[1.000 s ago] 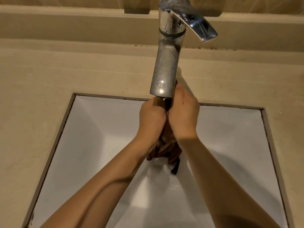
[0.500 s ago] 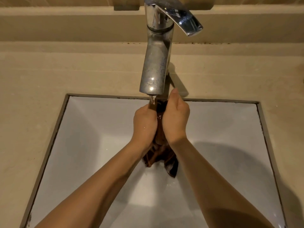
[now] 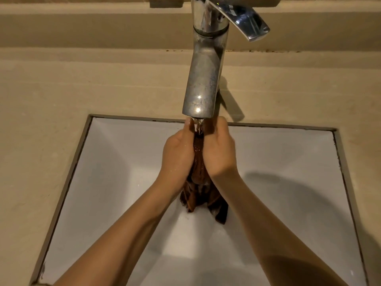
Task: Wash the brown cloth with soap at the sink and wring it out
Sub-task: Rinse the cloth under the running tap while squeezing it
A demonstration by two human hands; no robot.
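Brown cloth [image 3: 198, 162] under running faucet [image 3: 203, 79], squeezed between left hand [image 3: 178, 154] and right hand [image 3: 220, 155], fingers [image 3: 222, 129] gripping it

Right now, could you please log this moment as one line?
left hand: grips brown cloth | right hand: grips brown cloth | faucet: running onto brown cloth | place: over sink

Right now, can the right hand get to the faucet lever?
Probably yes: nothing stands between the right hand and the faucet lever, though it grips the brown cloth.
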